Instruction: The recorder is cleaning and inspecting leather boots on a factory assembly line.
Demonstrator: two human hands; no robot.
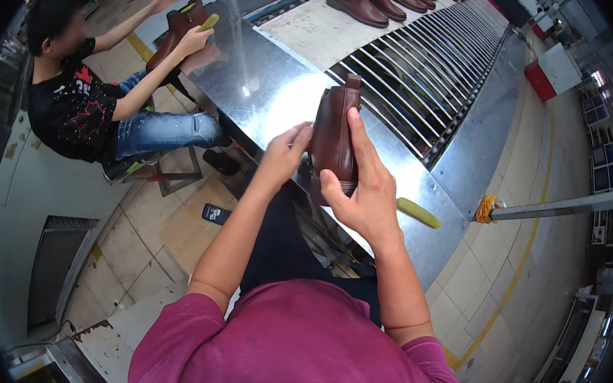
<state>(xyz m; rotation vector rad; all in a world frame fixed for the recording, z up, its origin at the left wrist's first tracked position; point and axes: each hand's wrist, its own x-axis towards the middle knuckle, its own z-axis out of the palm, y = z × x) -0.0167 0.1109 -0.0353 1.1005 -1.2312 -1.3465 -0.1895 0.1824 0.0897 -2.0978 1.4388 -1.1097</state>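
Note:
A dark brown leather ankle boot is held up before me, over the near edge of the metal table. My right hand grips it from the right, with the thumb low on the boot and the fingers along its side. On the boot's left side, my left hand has its fingers bent against the leather; what lies under the fingertips is hidden. A pull tab stands up at the boot's top. To the right of my right hand, a yellow-green long-handled tool lies on the table.
A roller conveyor runs away beyond the table. Several brown boots stand at the far end. A seated co-worker at the left holds another boot and a yellow-green tool. A metal bar juts in from the right.

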